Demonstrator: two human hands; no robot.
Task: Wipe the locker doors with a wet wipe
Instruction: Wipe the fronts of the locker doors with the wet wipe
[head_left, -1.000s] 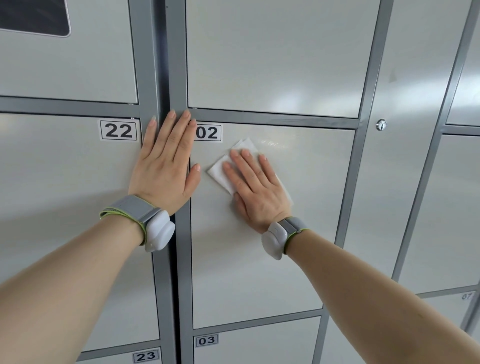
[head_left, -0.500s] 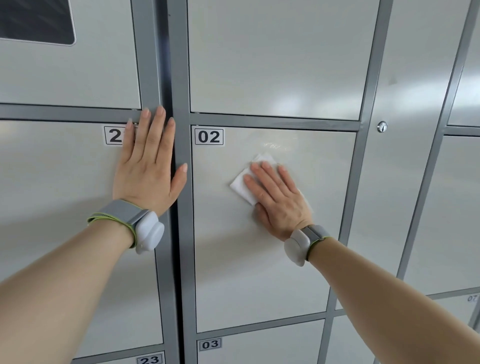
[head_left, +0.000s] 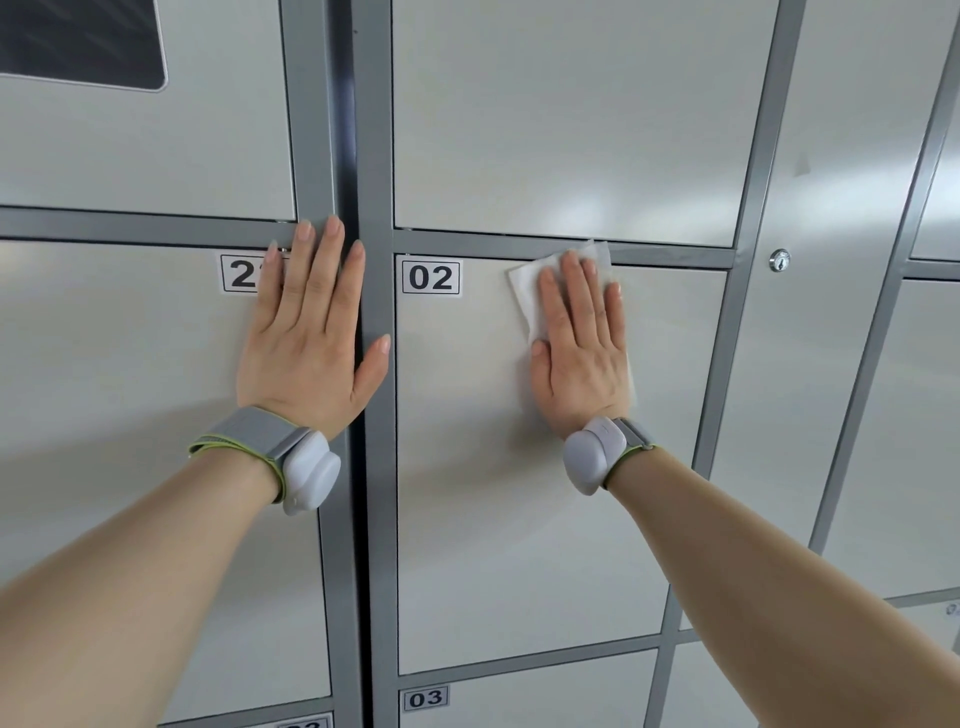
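**At the top edge of door 02: wipe pinned flat under the right grip**

On locker door 02 (head_left: 493, 545), the right grip (head_left: 582, 358) lies spread flat with its fingers straight and close together. It presses the wet wipe (head_left: 524, 286) against the panel rather than pinching it. The wipe sits at the door's top edge, right of centre, and its upper corner laps onto the grey frame bar (head_left: 467, 243) above. Its long axis runs up and down, along the fingers. The left grip (head_left: 306, 353) is also spread flat and holds nothing, resting on the top right corner of door 22 (head_left: 104, 415). Most of door 02 lies below and left of the wipe, toward the 02 label (head_left: 430, 277). The right grip therefore looks like the one to sweep down or across.
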